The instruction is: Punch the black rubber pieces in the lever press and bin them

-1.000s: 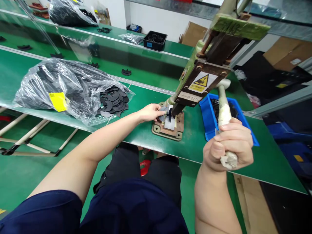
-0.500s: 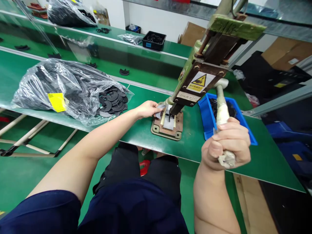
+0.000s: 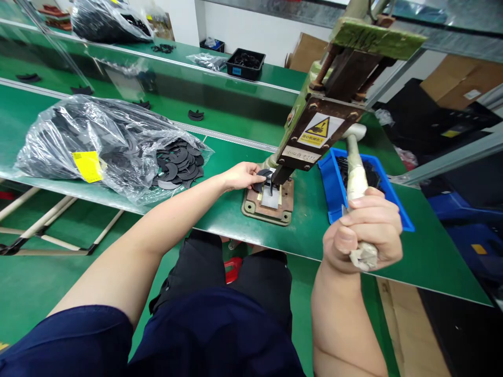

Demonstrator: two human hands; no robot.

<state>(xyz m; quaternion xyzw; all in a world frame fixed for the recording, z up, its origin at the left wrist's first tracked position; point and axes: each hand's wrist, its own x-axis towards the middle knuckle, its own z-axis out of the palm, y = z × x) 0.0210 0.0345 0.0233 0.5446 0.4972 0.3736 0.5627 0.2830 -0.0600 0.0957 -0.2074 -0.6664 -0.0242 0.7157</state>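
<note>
With our left hand (image 3: 239, 177) we pinch a dark curved piece (image 3: 264, 172) between thumb and fingers, the hand closed to the piece's thin edge. The piece is over the left part of the base (image 3: 251, 209) of the press (image 3: 301, 123), just beside the dark ram (image 3: 283, 174); we cannot tell whether it touches the base. A pale plate (image 3: 270, 200) lies on the base in front of the ram.

Our right hand (image 3: 367, 230) is wrapped fully around the lever (image 3: 357, 183), fingers curled and thumb folded over, near its taped end. The lever stands in front of a blue bin (image 3: 334, 201) that holds black parts (image 3: 342, 170); the bin sits on the green surface (image 3: 308, 225) to the right of the press.

To the left of our left hand, on the same surface, we have a clear bag (image 3: 58, 131) lying on its side, its mouth towards the press, with a heap of dark crescents (image 3: 178, 165) at the opening. A yellow label (image 3: 87, 166) is on the bag. Beyond it, a few black arcs (image 3: 195, 115) lie well apart in a row, and farther back stands a black tray (image 3: 236, 71) of small parts. The press bears a warning sign (image 3: 320, 130).
</note>
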